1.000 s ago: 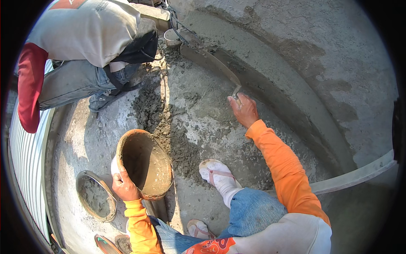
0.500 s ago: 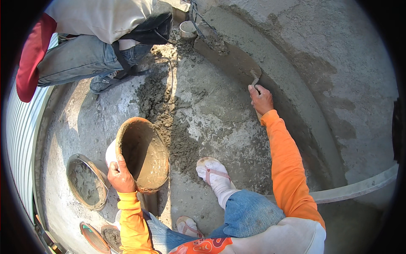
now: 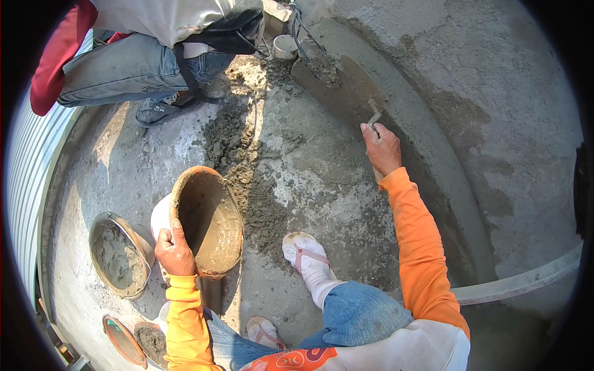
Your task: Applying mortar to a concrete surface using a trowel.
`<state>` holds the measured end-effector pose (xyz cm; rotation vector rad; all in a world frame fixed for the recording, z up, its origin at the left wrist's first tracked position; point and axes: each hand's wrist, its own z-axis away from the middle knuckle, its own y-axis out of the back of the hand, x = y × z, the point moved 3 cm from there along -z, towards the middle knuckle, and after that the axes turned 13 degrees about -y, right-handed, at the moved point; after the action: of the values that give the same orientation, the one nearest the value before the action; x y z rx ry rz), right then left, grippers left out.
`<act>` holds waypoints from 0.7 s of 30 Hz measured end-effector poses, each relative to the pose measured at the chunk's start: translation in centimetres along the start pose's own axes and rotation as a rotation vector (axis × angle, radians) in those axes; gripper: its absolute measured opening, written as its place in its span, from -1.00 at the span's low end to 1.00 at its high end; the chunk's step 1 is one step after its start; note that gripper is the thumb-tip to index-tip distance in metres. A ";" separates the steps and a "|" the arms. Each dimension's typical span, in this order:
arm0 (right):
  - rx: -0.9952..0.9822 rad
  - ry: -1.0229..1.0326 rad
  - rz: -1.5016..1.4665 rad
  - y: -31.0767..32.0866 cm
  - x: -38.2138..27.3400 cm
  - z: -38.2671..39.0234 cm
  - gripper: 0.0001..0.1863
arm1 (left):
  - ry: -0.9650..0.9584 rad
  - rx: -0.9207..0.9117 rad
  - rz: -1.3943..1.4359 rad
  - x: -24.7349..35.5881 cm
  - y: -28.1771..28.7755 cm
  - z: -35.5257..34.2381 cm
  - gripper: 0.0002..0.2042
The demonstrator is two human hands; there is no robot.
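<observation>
My left hand (image 3: 175, 248) grips the rim of a mortar-smeared bucket (image 3: 216, 241), tilted so its inside shows a wet film of cement. Out ahead to the right, my right hand (image 3: 381, 148) is wrapped round the handle of a trowel (image 3: 360, 89). The trowel's broad blade lies close to a band of wet mortar (image 3: 427, 117) along the foot of the wall; whether it touches is hard to tell. A lump of mortar (image 3: 327, 73) sits by the far end of the blade. Beneath my hands, loose mortar (image 3: 266, 213) is strewn over the concrete floor.
A second bucket (image 3: 117, 256) with mortar in it stands at the left, and two smaller containers (image 3: 125, 342) (image 3: 151, 340) lie nearer. A co-worker's jeans (image 3: 124, 71) are at the far left. Beyond the trowel are a white pipe end (image 3: 285, 47) and dark cables (image 3: 301, 31). A pale curved bar (image 3: 520, 281) lies right.
The trowel blade has tilted, its far edge now raised into view. My left hand and the bucket have shifted slightly. The co-worker has moved a little.
</observation>
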<state>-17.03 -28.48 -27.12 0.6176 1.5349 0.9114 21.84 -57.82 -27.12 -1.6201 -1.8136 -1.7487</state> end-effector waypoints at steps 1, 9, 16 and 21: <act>-0.007 0.034 0.067 -0.4 -0.5 -0.4 -0.55 | -0.002 0.000 -0.008 0.0 0.0 0.1 -0.53; -0.017 0.038 0.145 0.0 -3.4 -2.6 -0.53 | -0.022 -0.001 -0.019 0.3 0.0 0.0 -0.53; -0.020 -0.255 -0.323 3.0 -3.0 -1.0 -0.53 | -0.002 0.008 0.007 0.4 0.1 0.0 -0.53; -0.223 -0.238 -0.341 2.6 -3.5 -0.2 -0.53 | -0.007 -0.005 0.033 -0.3 -0.1 0.1 -0.52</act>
<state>-16.94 -29.88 -23.04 0.2799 1.2539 0.7071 21.93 -57.92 -27.42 -1.6504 -1.7761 -1.7370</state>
